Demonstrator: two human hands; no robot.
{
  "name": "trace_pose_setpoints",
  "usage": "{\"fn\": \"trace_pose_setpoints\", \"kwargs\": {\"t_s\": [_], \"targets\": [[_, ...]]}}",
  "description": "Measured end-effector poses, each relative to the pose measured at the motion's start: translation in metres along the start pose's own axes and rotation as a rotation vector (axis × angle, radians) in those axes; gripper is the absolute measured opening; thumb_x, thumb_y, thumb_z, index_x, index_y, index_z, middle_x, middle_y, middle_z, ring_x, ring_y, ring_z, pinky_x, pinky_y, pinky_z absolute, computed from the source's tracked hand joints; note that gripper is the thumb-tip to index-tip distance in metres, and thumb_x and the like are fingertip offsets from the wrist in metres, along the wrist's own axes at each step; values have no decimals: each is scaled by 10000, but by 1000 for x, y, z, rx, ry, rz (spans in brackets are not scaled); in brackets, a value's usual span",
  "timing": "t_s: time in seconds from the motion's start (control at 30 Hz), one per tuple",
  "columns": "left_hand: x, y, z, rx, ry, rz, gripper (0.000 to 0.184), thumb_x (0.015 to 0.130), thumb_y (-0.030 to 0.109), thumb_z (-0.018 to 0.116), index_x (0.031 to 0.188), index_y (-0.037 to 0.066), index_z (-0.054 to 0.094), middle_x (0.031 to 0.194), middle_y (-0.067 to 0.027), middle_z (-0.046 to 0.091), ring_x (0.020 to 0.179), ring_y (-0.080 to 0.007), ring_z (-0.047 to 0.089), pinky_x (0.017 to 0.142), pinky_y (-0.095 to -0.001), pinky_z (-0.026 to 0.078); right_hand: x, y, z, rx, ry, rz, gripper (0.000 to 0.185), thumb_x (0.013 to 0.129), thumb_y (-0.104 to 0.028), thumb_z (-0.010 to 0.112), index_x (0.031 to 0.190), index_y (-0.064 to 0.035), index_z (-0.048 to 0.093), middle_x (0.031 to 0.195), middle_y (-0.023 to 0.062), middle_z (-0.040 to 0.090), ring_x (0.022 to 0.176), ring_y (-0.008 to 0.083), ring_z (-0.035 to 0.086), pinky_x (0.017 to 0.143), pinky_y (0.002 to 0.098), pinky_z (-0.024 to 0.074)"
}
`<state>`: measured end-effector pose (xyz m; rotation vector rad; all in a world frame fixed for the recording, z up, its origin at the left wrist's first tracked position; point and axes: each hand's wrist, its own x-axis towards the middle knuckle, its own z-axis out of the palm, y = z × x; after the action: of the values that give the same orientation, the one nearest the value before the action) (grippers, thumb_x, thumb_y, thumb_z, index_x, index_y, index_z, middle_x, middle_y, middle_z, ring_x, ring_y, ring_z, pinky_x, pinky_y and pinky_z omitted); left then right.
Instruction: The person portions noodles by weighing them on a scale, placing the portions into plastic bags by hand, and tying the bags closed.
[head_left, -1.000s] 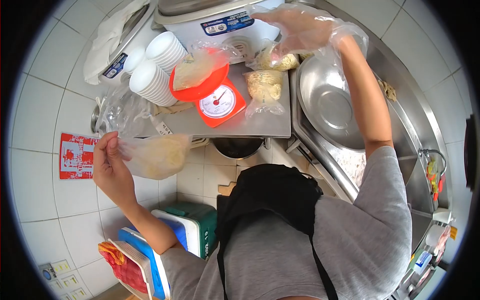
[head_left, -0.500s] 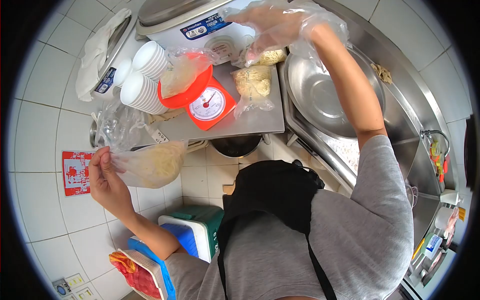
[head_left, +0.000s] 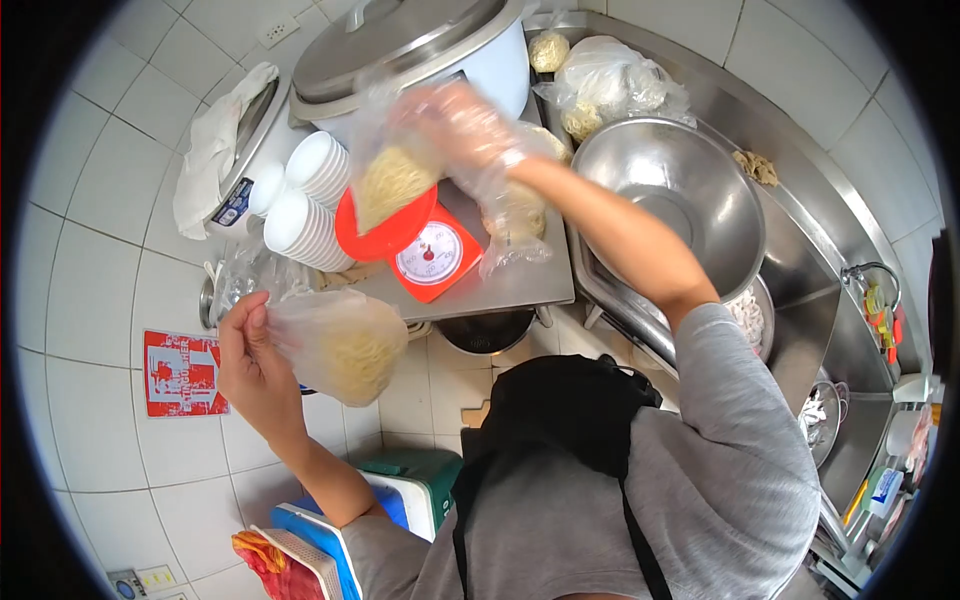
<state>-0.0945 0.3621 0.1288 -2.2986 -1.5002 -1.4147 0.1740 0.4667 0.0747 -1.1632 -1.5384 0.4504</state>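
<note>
My left hand (head_left: pixel 258 355) pinches the top of a clear plastic bag of pale yellow noodles (head_left: pixel 360 350), which hangs below the counter's front edge. My right hand (head_left: pixel 450 125), in a loose clear plastic glove, is blurred over the kitchen scale (head_left: pixel 437 262). Its fingers look closed at the upper part of another plastic bag of noodles (head_left: pixel 393 185). That bag stands upright, its lower corner over the scale's red pan (head_left: pixel 400 240). Behind my right forearm, more bagged noodles (head_left: pixel 515 222) lie on the counter, partly hidden.
Stacked white cups (head_left: pixel 300 225) stand left of the scale, before a large lidded rice cooker (head_left: pixel 430 60). A steel bowl (head_left: pixel 680 210) sits on the right, with bagged noodles (head_left: pixel 610 85) behind it. Coolers (head_left: pixel 410 490) are below on the left.
My right hand has moved left and down from the back of the counter to the bag at the scale. That bag now stands up and shows more noodles. The camera view has shifted.
</note>
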Motion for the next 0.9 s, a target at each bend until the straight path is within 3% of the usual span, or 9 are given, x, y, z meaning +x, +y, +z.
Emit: {"fn": "trace_pose_setpoints", "kwargs": {"t_s": [0.13,0.2,0.33,0.47,0.53,0.6,0.7,0.87,0.9], "targets": [[1,7,14,-197,-95,-32,140,907,116,505,941,24,605,767,-18,578,633,-76,496,570,-200,406,-18,-29,-121,-339,93,-106,282,836,-311,530,921,-81,667,794,119,645,757,226,615,705,335,474],[1,17,26,-375,-250,-176,155,917,144,499,944,27,597,730,-1,535,608,-54,461,540,-187,386,-41,-53,-150,-489,78,314,306,837,-336,534,851,-60,664,728,141,624,697,222,612,667,353,472],[0,36,55,-437,-309,-141,124,903,120,517,943,36,600,648,-4,502,558,-53,451,491,-198,357,-100,29,-180,-829,-187,325,303,830,-328,549,836,-42,647,739,187,606,703,302,598,673,397,454],[-17,34,87,-425,-371,-68,126,902,131,521,950,45,599,788,-26,607,633,-77,536,548,-206,413,-160,79,-192,-1009,-352,691,266,792,-294,585,814,-35,642,810,191,612,764,345,599,718,423,472],[-33,26,116,-513,-372,44,133,907,130,511,958,47,601,858,-30,630,700,-99,569,594,-215,438,-173,56,-186,-913,-254,421,368,754,-369,629,910,-35,631,917,174,609,834,336,594,748,414,472],[-42,40,131,-632,-538,-296,149,907,136,513,972,33,599,851,-37,625,745,-105,567,638,-220,443,-177,27,-165,-728,-238,212,566,689,-462,667,1058,-43,580,1052,157,577,932,323,572,798,408,461],[-52,45,162,-702,-423,-90,163,900,146,529,976,18,596,845,-43,623,761,-100,560,661,-233,450,-173,4,-112,-459,-401,108,914,597,-560,692,1313,-85,382,1295,167,433,1198,331,411,988,432,335],[-65,34,190,-797,-376,-212,215,863,157,582,1028,20,576,955,-57,601,763,-110,560,646,-244,462,-165,67,-42,-275,-115,53,332,799,-340,615,1019,-93,643,1032,167,608,1093,307,500,934,400,390],[-69,28,192,-808,-377,-261,227,854,156,591,1040,26,573,976,-62,595,756,-123,566,640,-249,466,-158,67,-42,-216,-126,158,251,818,-290,602,896,-62,673,903,158,639,951,301,564,853,390,434]]}}
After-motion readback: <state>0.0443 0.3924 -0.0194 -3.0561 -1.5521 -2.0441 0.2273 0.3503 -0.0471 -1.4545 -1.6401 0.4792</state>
